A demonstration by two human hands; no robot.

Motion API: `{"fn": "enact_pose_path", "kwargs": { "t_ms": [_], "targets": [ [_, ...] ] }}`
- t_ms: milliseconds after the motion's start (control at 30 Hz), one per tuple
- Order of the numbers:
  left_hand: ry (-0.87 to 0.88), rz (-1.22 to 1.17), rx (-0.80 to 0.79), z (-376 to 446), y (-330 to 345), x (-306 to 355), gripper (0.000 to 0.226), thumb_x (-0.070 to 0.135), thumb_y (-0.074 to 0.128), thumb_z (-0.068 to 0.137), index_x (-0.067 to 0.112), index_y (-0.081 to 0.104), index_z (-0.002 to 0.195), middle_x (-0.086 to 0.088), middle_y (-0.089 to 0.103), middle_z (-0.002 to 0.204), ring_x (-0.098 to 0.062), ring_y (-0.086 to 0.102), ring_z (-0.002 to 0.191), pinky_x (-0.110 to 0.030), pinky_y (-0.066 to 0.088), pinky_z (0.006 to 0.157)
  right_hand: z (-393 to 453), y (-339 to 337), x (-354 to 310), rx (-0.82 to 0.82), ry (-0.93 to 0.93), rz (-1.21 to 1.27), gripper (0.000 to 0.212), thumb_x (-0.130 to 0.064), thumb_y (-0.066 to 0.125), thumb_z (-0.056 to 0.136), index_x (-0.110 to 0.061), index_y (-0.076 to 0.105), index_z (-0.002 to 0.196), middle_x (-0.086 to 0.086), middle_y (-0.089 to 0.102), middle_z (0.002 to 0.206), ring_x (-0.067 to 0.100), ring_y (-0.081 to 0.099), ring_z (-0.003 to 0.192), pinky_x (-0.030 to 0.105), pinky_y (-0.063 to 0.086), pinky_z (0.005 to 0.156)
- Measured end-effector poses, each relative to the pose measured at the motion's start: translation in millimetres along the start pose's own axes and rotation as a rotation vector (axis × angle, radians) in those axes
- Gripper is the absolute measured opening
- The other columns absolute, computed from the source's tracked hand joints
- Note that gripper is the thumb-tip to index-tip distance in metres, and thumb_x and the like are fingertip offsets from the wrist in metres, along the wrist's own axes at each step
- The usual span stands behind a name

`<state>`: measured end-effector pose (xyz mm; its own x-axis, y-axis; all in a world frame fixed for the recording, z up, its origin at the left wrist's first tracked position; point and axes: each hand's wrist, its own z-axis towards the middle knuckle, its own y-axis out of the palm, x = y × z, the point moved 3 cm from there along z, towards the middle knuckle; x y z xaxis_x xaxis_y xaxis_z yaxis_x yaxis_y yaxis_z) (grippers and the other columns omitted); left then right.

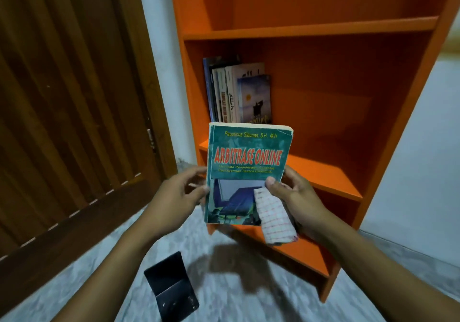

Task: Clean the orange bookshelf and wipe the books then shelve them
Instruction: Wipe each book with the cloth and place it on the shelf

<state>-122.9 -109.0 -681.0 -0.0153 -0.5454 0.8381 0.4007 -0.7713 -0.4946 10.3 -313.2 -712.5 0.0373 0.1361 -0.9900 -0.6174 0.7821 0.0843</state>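
I hold a green paperback titled "Arbitrase Online" (245,170) upright in front of the orange bookshelf (311,29). My left hand (183,192) grips the book's left edge. My right hand (295,191) holds its right edge, thumb on the cover, and also clasps a white checked cloth (275,218) that hangs over the lower right corner. Several books (236,92) stand upright at the left end of the middle shelf, behind the held book.
A dark flat book (171,287) lies on the grey marbled floor below my left forearm. A brown wooden door (67,110) fills the left side. White walls flank the bookshelf. The upper shelf and the right part of the middle shelf hold nothing.
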Motion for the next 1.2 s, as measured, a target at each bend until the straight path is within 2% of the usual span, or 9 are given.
{"fn": "enact_pose_path", "kwargs": {
  "t_ms": [200, 300, 367, 533, 600, 733, 900, 1067, 1200],
  "targets": [
    [-0.062, -0.087, 0.002, 41.1, 0.4, 14.9, 0.020, 0.012, 0.066, 0.093, 0.023, 0.066, 0.109, -0.006, 0.068, 0.105, -0.022, 0.071, 0.095, -0.038, 0.063, 0.073, 41.1, -8.8, -48.7, 0.019, -0.076, -0.101, 0.019, -0.011, 0.058, 0.098, -0.012, 0.061, 0.117, 0.006, 0.075, 0.107, 0.014, 0.074, 0.089, 0.029, 0.061, 0.073],
    [-0.065, -0.097, 0.040, 82.8, 8.5, 16.7, 0.014, 0.012, 0.064, 0.094, 0.013, 0.061, 0.108, -0.018, 0.062, 0.107, -0.031, 0.070, 0.089, -0.050, 0.062, 0.069, 67.1, -23.2, -65.5, 0.243, -0.195, -0.203, 0.027, -0.024, 0.067, 0.093, -0.023, 0.058, 0.119, 0.009, 0.073, 0.103, 0.021, 0.072, 0.090, 0.044, 0.062, 0.075],
    [-0.044, -0.080, 0.087, 116.4, 20.6, 16.1, 0.013, 0.012, 0.065, 0.094, 0.008, 0.056, 0.102, -0.019, 0.058, 0.098, -0.034, 0.062, 0.077, -0.060, 0.056, 0.069, 77.5, -35.5, -70.4, 0.405, -0.253, -0.286, 0.041, -0.034, 0.068, 0.090, -0.037, 0.050, 0.127, 0.003, 0.068, 0.111, 0.009, 0.067, 0.095, 0.046, 0.059, 0.084],
    [-0.002, -0.040, 0.192, 197.3, 58.4, 24.4, 0.023, 0.008, 0.063, 0.094, 0.022, 0.049, 0.083, -0.009, 0.047, 0.071, -0.026, 0.045, 0.063, -0.039, 0.050, 0.059, 79.6, -56.8, -64.5, 0.472, -0.292, -0.259, 0.047, -0.029, 0.064, 0.095, -0.031, 0.043, 0.137, 0.002, 0.066, 0.101, -0.003, 0.063, 0.092, 0.024, 0.052, 0.074],
    [-0.024, -0.031, 0.233, 222.7, 75.4, 22.7, 0.027, 0.005, 0.062, 0.094, 0.015, 0.041, 0.081, -0.003, 0.040, 0.067, -0.019, 0.035, 0.062, -0.032, 0.036, 0.056, 81.0, -68.2, -58.3, 0.468, -0.277, -0.247, 0.049, -0.030, 0.064, 0.095, -0.031, 0.042, 0.139, 0.001, 0.066, 0.098, 0.002, 0.065, 0.096, 0.031, 0.056, 0.078],
    [-0.095, 0.037, 0.330, 261.1, 105.2, 13.7, 0.010, 0.002, 0.058, 0.093, 0.010, 0.055, 0.099, -0.003, 0.056, 0.086, -0.023, 0.052, 0.079, -0.030, 0.040, 0.062, 87.6, -90.0, -50.7, 0.472, -0.219, -0.274, 0.053, -0.040, 0.063, 0.093, -0.034, 0.037, 0.139, -0.002, 0.065, 0.105, 0.020, 0.067, 0.108, 0.049, 0.057, 0.089],
    [-0.215, 0.060, 0.423, 283.0, 125.5, -11.7, 0.026, -0.007, 0.056, 0.083, 0.005, 0.057, 0.105, -0.019, 0.061, 0.107, -0.037, 0.059, 0.098, -0.040, 0.051, 0.079, 97.1, -103.1, -43.2, 0.454, -0.184, -0.257, 0.053, -0.042, 0.064, 0.093, -0.029, 0.038, 0.137, 0.004, 0.066, 0.110, 0.021, 0.068, 0.106, 0.048, 0.057, 0.089],
    [-0.235, 0.057, 0.510, 288.3, 126.4, -16.8, 0.025, -0.005, 0.059, 0.086, 0.005, 0.057, 0.108, -0.018, 0.060, 0.113, -0.029, 0.056, 0.095, -0.034, 0.048, 0.077, 101.9, -102.5, -39.5, 0.407, -0.163, -0.265, 0.028, -0.039, 0.064, 0.094, -0.036, 0.048, 0.116, 0.006, 0.067, 0.109, 0.016, 0.069, 0.100, 0.040, 0.058, 0.078],
    [-0.257, 0.145, 0.488, 291.5, 124.8, -18.9, 0.022, 0.006, 0.063, 0.089, 0.006, 0.055, 0.110, -0.021, 0.060, 0.118, -0.039, 0.060, 0.101, -0.043, 0.052, 0.085, 101.4, -95.1, -38.2, 0.393, -0.150, -0.257, 0.051, -0.039, 0.063, 0.094, -0.023, 0.041, 0.138, 0.001, 0.062, 0.106, 0.019, 0.068, 0.099, 0.042, 0.056, 0.080]
  ]
}}
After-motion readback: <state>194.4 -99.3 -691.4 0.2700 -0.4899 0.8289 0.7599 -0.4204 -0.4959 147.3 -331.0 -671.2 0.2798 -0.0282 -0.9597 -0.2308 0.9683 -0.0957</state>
